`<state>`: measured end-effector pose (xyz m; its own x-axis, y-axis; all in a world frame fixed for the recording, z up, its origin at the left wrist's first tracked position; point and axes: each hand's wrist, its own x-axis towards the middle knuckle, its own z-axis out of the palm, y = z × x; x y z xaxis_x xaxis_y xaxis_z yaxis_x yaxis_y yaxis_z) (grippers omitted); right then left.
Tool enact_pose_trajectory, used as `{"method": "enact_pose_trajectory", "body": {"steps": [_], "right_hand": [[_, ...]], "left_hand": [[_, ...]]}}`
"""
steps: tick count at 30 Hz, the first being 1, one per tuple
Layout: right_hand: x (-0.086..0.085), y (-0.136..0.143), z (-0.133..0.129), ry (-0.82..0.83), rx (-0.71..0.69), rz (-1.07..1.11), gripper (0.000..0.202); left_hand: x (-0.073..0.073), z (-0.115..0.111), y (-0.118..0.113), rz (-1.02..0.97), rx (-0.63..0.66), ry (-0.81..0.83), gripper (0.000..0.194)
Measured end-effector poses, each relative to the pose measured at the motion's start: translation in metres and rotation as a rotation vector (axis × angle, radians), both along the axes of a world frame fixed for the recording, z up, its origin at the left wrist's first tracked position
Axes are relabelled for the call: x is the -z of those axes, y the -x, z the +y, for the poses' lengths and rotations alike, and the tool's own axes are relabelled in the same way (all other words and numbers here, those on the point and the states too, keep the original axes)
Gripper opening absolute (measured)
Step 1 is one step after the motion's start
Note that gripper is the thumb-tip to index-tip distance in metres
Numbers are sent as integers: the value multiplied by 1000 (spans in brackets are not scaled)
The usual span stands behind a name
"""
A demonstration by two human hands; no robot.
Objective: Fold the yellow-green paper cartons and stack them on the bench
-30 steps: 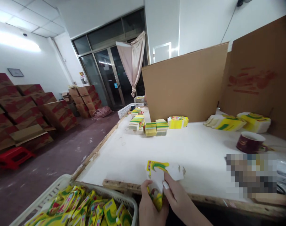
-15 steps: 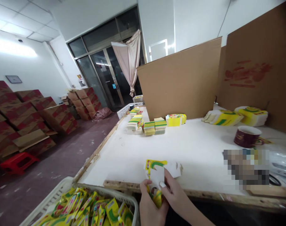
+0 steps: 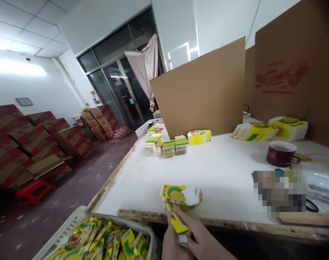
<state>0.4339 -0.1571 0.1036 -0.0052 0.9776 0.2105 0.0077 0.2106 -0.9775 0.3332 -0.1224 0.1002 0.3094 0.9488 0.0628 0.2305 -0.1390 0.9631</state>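
Both my hands meet at the near edge of the white table (image 3: 224, 173). My left hand (image 3: 171, 245) and my right hand (image 3: 201, 238) together grip a small yellow and green carton (image 3: 178, 196), partly folded, with a white flap to its right. A yellow flap of the carton sticks down between my fingers. Below left stands a white plastic basket (image 3: 78, 220) filled with several yellow sachets (image 3: 110, 242).
Stacks of flat yellow-green cartons (image 3: 178, 144) lie at the table's far side, more (image 3: 272, 130) at the right by a dark red mug (image 3: 280, 153). Tall cardboard sheets (image 3: 202, 90) wall the back. Brown boxes (image 3: 31, 141) and a red stool (image 3: 31, 189) are on the floor left.
The carton has been folded over: its white inner side faced up before, its yellow printed face shows now. My hands have dropped lower in view, and the camera has tilted right.
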Motion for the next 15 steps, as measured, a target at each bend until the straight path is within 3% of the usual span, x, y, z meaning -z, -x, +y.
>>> {"method": "enact_pose_trajectory", "body": {"steps": [4,8,11,13,15], "right_hand": [[1,-8,2,-77,48,-49,37],[14,-24,12,36,268,208,42],[19,-29,11,56,319,226,56],[18,-25,6,-7,252,87,57],[17,-17,0,-122,172,-76,55]], "left_hand": [[12,-1,-4,16,-124,-201,63],[14,3,-2,56,-353,-329,75],[17,9,1,-255,-367,-84,76],[21,11,3,-522,-391,139,72],[25,10,3,-668,-424,238,68]]}}
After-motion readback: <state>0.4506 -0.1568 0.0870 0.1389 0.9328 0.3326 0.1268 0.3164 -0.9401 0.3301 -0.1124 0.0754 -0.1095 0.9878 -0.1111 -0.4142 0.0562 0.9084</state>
